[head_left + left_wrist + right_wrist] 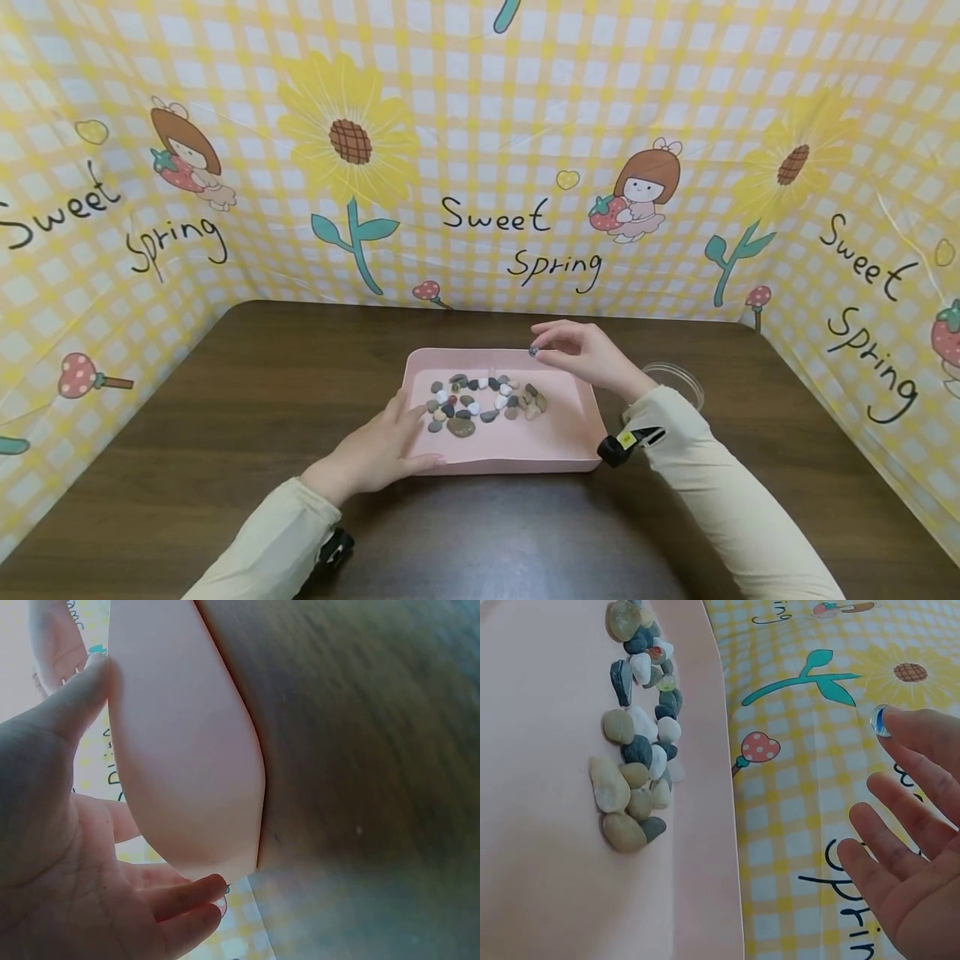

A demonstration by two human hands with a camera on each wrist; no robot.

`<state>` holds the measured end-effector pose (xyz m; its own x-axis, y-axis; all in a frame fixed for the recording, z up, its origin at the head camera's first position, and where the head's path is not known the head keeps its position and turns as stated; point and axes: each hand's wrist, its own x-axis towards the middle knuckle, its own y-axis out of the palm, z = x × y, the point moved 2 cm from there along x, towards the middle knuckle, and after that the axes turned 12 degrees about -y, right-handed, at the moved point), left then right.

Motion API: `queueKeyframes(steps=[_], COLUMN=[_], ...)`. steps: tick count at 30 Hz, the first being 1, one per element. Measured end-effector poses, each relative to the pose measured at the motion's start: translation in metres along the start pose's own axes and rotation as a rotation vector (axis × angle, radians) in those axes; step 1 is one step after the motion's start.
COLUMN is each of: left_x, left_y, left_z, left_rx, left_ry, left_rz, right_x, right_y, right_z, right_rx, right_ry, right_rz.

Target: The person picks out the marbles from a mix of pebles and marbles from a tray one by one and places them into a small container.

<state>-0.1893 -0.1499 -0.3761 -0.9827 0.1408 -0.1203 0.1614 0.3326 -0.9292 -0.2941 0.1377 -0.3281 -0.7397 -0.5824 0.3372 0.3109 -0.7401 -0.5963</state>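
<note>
My right hand (581, 350) hovers over the back rim of a pink tray (562, 437), thumb and forefinger pinching a clear glass marble (880, 721) with a blue streak. Its other fingers are spread. Around the tray's front left corner, my left hand (371, 450) holds on, thumb along the front rim and fingers at the left side. Inside the tray, grey, white, black and tan pebbles (639, 802) form a looped outline with a cluster at its right end. A larger brown stone (461, 427) lies at the front. A greenish marble (667, 682) and a small red piece (656, 653) sit among them.
A clear round dish (693, 382) stands right of the tray, partly hidden behind my right forearm. The dark wooden table (225, 417) meets a yellow checked cloth (480, 100) at the back and sides. Black cameras are strapped to both wrists.
</note>
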Motion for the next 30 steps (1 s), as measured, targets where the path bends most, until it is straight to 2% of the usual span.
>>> queueKeyframes(steps=[21, 30], left_x=[0.001, 0.000], left_y=[0.001, 0.001], left_z=[0.001, 0.001], left_rx=[0.001, -0.005], left_ry=[-0.003, 0.002], left_rz=[0.002, 0.001], right_x=[-0.045, -0.068], right_y=[-0.032, -0.044], right_z=[-0.005, -0.014], right_rx=[0.008, -0.071], right_ry=[0.063, 0.039], right_rz=[-0.128, -0.205])
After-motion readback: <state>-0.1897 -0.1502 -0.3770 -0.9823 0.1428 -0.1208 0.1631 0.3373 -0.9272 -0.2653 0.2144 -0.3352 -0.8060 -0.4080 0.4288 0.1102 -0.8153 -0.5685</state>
